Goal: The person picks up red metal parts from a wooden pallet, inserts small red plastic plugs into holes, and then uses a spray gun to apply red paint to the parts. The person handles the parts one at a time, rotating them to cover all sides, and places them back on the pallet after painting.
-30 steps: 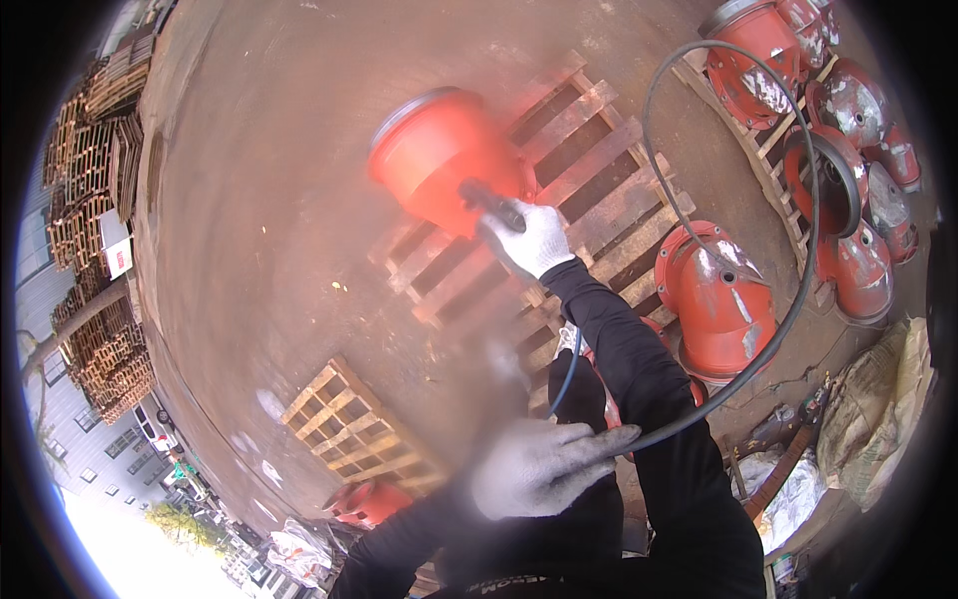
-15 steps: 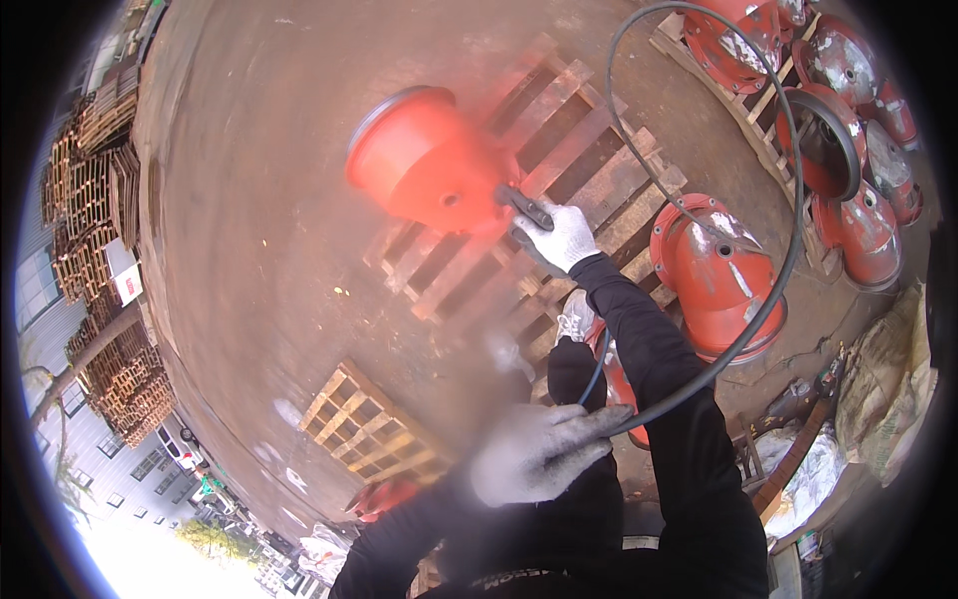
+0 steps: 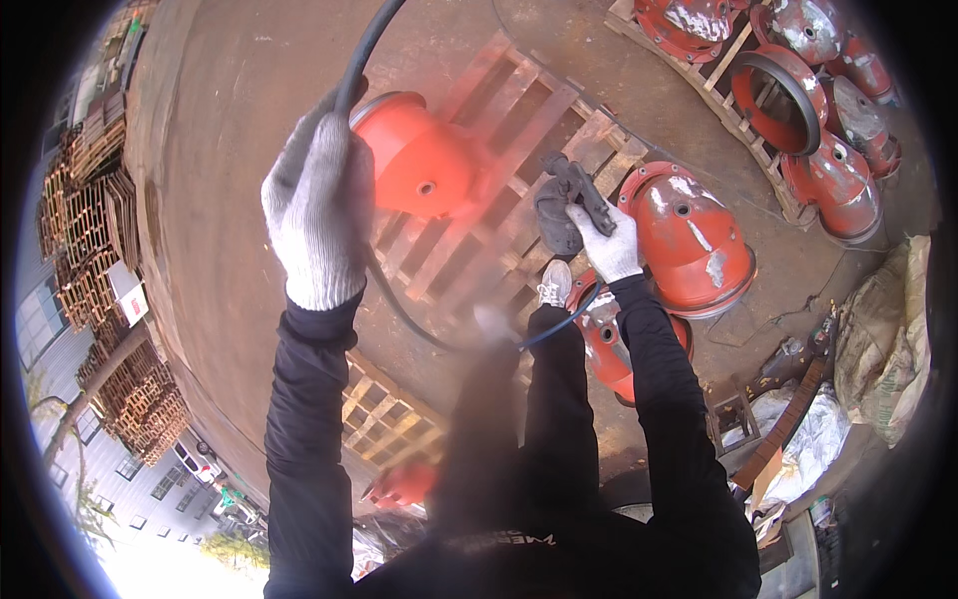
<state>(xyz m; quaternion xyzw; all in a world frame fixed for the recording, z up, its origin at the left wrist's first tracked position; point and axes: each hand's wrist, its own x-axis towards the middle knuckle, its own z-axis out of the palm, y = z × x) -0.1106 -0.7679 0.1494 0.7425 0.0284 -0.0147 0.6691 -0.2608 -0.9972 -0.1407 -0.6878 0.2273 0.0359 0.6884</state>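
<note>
My left hand [image 3: 321,205], in a white knit glove with a grey palm, is raised at the left with its fingers closed around a dark hose [image 3: 363,55]. The hose also hangs below that hand and curves right toward my legs. In my gloved right hand [image 3: 611,245] is a dark, paint-crusted spray gun [image 3: 565,200], held above the pallet's right part. A bright orange-red flanged pipe fitting [image 3: 424,165] lies on the wooden pallet [image 3: 605,140], partly hidden behind my left hand. The spray gun is apart from it. Reddish paint covers several slats beside the fitting.
Close to my right hand stands a worn red pipe elbow [image 3: 689,240]; another worn fitting [image 3: 604,334] lies by my shoe. Several more red castings [image 3: 838,185] crowd a pallet at the upper right. A smaller pallet [image 3: 389,419] lies lower left, sacks [image 3: 883,344] at right.
My left hand has risen up and left with the hose, whose big loop has left the right side. My right hand has drawn the spray gun rightward, away from the bright fitting.
</note>
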